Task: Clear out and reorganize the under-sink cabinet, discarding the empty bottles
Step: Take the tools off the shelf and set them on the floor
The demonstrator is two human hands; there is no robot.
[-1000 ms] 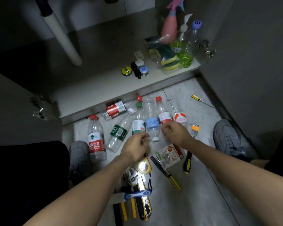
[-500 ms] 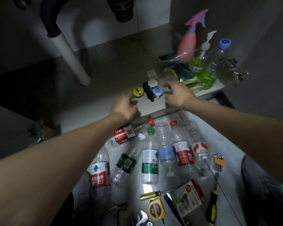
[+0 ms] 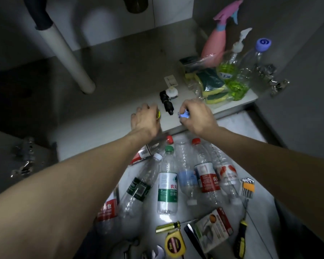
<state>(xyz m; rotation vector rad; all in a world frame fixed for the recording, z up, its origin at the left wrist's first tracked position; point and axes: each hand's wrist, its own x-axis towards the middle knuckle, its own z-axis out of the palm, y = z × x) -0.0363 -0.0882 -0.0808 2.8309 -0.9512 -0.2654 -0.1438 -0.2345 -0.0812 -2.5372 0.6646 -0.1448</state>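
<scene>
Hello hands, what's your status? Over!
Left hand on small yellow round item. Right hand pinching small blue object. Empty plastic bottles on floor. Nothing blocking.

The green-labelled bottle (image 3: 167, 186) on the floor carries "农夫" and "饮用" in part. The red-labelled bottle (image 3: 207, 177) beside it shows "农". At the cabinet floor's right edge, a clear bottle's purple cap (image 3: 263, 44) bears "6" or "9".

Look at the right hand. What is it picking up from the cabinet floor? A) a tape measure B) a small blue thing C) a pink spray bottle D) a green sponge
B: the right hand pinches a small blue thing at its fingertips, near the cabinet's front edge.
</scene>
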